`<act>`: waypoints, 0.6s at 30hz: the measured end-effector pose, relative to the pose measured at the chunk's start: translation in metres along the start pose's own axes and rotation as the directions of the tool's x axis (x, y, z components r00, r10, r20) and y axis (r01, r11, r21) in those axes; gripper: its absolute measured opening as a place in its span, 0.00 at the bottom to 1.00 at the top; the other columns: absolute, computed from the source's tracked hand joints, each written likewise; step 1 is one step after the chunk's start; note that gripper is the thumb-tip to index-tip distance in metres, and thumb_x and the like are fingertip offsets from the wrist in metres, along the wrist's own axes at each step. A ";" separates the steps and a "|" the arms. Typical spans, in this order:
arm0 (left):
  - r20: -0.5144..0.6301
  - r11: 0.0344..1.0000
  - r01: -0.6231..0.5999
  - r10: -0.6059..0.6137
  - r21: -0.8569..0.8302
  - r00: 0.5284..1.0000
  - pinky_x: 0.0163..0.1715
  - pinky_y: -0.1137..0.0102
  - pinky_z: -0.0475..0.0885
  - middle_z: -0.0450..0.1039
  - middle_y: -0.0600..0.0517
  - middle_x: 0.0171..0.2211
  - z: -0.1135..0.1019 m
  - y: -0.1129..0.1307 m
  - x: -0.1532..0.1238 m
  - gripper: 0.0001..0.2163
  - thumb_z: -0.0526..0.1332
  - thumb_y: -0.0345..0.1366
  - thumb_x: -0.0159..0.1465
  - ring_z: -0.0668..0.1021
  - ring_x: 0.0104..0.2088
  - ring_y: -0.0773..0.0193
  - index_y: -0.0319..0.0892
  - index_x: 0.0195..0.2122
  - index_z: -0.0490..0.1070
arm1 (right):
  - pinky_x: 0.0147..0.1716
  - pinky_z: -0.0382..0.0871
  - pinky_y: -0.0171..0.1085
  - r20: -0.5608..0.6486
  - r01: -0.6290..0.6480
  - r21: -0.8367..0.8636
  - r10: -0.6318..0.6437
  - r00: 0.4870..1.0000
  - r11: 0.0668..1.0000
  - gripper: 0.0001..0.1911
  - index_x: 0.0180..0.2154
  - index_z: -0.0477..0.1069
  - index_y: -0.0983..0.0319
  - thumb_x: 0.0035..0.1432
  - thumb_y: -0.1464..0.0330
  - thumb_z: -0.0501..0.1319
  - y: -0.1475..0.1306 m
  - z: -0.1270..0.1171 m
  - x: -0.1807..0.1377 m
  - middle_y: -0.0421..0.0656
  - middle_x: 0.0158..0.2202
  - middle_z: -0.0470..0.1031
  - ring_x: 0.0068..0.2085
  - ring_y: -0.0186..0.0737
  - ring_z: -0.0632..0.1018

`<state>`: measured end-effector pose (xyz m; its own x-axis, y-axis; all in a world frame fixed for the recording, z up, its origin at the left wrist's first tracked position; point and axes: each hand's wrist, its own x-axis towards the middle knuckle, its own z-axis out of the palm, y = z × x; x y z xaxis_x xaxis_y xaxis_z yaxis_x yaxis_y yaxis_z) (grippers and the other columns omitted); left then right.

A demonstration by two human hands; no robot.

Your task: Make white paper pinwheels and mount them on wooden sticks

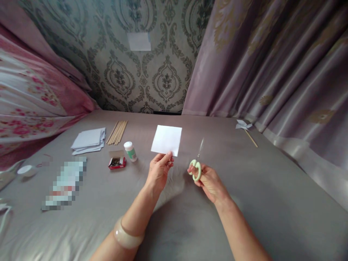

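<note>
A white square sheet of paper (pixel 166 139) is pinched by its lower edge between the thumb and fingers of my left hand (pixel 160 169). To its right, my right hand (pixel 208 180) grips a pair of scissors (pixel 197 169) by the pale green handles, with the blades pointing up and away from me. The blades look closed together and stay apart from the paper. Both hands are held over the grey cloth surface (pixel 174 232).
At left lie a stack of white paper (pixel 88 140), several wooden sticks (pixel 117 132), a small open red box (pixel 117 163), a white-and-green bottle (pixel 131 151) and a blurred packet (pixel 65 184). A paper pinwheel (pixel 244 126) on a stick lies at far right, near the curtain (pixel 261 72).
</note>
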<state>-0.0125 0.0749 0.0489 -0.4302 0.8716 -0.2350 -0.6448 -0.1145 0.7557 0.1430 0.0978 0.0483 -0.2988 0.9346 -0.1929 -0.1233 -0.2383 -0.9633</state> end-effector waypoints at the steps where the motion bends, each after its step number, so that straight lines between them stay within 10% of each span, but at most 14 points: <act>1: 0.001 1.000 0.000 0.000 0.000 1.000 0.23 0.78 0.64 0.69 0.55 0.22 0.000 0.000 0.000 0.15 0.75 0.37 0.39 0.71 0.24 0.74 0.38 0.22 0.72 | 0.15 0.48 0.30 0.013 -0.017 -0.022 0.018 1.000 1.000 0.27 0.25 0.69 0.64 0.30 0.50 0.72 0.000 0.001 -0.001 0.39 0.23 0.69 0.19 0.27 0.59; 9: 0.025 0.997 -0.079 0.079 -0.007 0.997 0.22 0.76 0.62 0.69 0.55 0.22 0.000 0.001 -0.002 0.11 0.73 0.35 0.42 0.69 0.23 0.74 0.38 0.23 0.72 | 0.22 0.54 0.32 0.216 0.146 -0.525 -0.034 0.976 0.838 0.27 0.28 0.65 0.62 0.53 0.43 0.55 0.000 0.007 -0.015 0.35 0.19 0.61 0.22 0.31 0.63; 18: 0.056 0.997 -0.073 0.075 -0.037 0.996 0.23 0.75 0.62 0.69 0.55 0.21 0.001 0.006 -0.004 0.09 0.70 0.33 0.44 0.69 0.22 0.73 0.39 0.22 0.71 | 0.22 0.51 0.33 0.387 0.196 -0.570 0.050 0.921 0.798 0.25 0.24 0.62 0.62 0.55 0.46 0.56 0.003 0.009 -0.022 0.36 0.20 0.58 0.24 0.31 0.59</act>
<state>-0.0136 0.0716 0.0549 -0.4410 0.8860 -0.1432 -0.6350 -0.1953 0.7474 0.1404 0.0744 0.0515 -0.6472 0.7467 -0.1535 0.3823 0.1437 -0.9128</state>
